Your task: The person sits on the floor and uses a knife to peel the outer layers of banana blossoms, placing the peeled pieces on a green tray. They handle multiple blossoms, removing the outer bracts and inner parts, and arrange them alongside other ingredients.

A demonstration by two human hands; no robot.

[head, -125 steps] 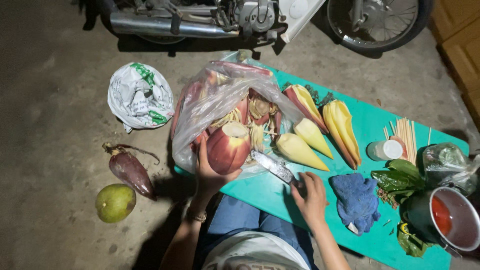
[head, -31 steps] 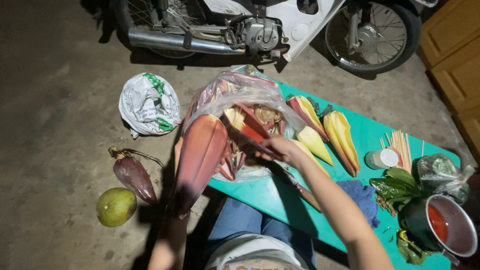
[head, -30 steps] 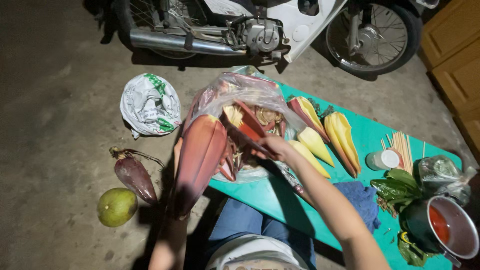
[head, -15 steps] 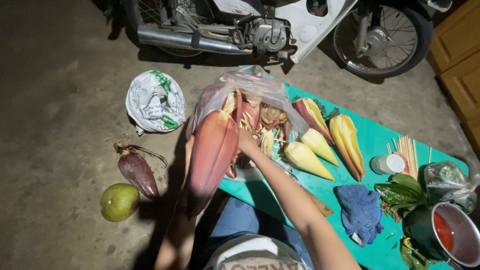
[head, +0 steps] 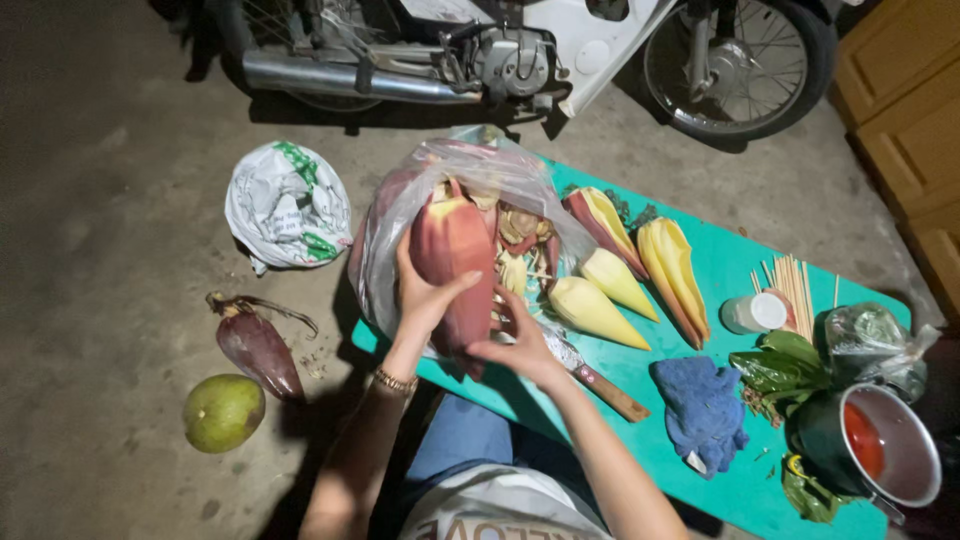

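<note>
Here both the left hand point(head: 425, 290) and right hand point(head: 520, 345) close around the reddish banana blossom point(head: 452, 262) over the plastic bag point(head: 400, 215), where peeling goes best one bract at a time from the base.

The left hand point(head: 425, 295) and right hand point(head: 520, 345) grip a reddish banana blossom point(head: 452, 255) above the green table point(head: 720, 270).

Gold bracelet point(head: 395, 381) (left wrist), blue jeans point(head: 460, 455), printed shirt point(head: 500, 510).
</note>
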